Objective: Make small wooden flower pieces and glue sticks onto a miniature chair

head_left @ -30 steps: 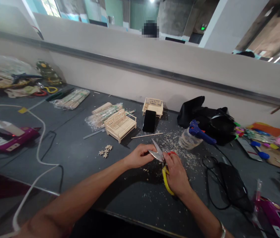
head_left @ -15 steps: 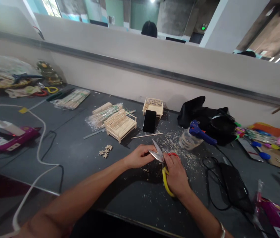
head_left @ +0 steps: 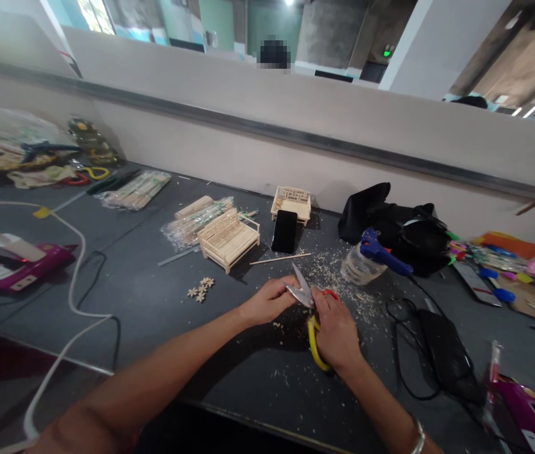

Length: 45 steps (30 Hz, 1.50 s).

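Note:
My right hand (head_left: 336,328) grips a pair of scissors (head_left: 301,295) with red and yellow handles, its blades spread apart and pointing up and left. My left hand (head_left: 270,301) is pinched closed right at the blades; whatever lies between its fingertips is too small or hidden to make out. Just beyond the hands, a thin wooden stick (head_left: 281,258) lies on the dark table. Behind it stand a miniature bench of wooden sticks (head_left: 229,239), a black phone (head_left: 285,231) and a second small stick bench (head_left: 291,200) against which the phone leans.
Small snowflake-shaped wooden pieces (head_left: 200,290) lie left of my hands. Wood chips (head_left: 327,268) are scattered around. To the right are a blue glue gun (head_left: 383,252) on a clear jar, a black bag (head_left: 366,211) and cables. A purple glue gun (head_left: 26,268) with a white cable lies far left.
The hands and scissors keep nearly the same place, with the blades still spread. The whole view has shifted very slightly.

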{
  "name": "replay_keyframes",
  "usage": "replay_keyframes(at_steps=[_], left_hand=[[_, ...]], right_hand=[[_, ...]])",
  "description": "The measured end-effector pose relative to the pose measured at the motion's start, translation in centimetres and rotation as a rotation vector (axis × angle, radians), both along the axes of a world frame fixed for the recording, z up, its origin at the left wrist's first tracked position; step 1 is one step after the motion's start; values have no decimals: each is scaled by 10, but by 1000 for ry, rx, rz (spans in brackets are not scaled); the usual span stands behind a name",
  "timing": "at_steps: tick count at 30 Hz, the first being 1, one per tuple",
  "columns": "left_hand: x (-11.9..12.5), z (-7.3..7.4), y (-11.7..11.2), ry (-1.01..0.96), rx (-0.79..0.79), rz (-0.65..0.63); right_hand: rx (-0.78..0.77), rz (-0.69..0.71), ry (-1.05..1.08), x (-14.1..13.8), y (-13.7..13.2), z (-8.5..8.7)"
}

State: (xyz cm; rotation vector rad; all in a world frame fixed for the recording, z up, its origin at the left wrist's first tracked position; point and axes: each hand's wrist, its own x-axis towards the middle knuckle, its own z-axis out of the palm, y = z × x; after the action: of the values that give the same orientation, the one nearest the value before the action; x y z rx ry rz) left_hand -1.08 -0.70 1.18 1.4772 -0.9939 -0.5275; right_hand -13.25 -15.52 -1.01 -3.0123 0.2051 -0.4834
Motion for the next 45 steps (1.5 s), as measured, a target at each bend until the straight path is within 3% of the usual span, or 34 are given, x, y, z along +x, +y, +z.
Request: replay_keyframes(at_steps=[11,17,23,35,45], left_hand=[[-4,-2,-2,-98,5,33],[-4,-2,-4,-53,-28,45],[-3,0,-4,3,-86,-23],[-3,-1,-2,-180,-81,16],[-5,-6,-6,-67,-45,80]], right_hand=[[16,6,24,-1,-3,-2],[41,34,-125,2,-2,-6],[61,65,-106,3,0,-2],[57,124,-45,2,-5,-1],[26,19,39,2,-2,0]])
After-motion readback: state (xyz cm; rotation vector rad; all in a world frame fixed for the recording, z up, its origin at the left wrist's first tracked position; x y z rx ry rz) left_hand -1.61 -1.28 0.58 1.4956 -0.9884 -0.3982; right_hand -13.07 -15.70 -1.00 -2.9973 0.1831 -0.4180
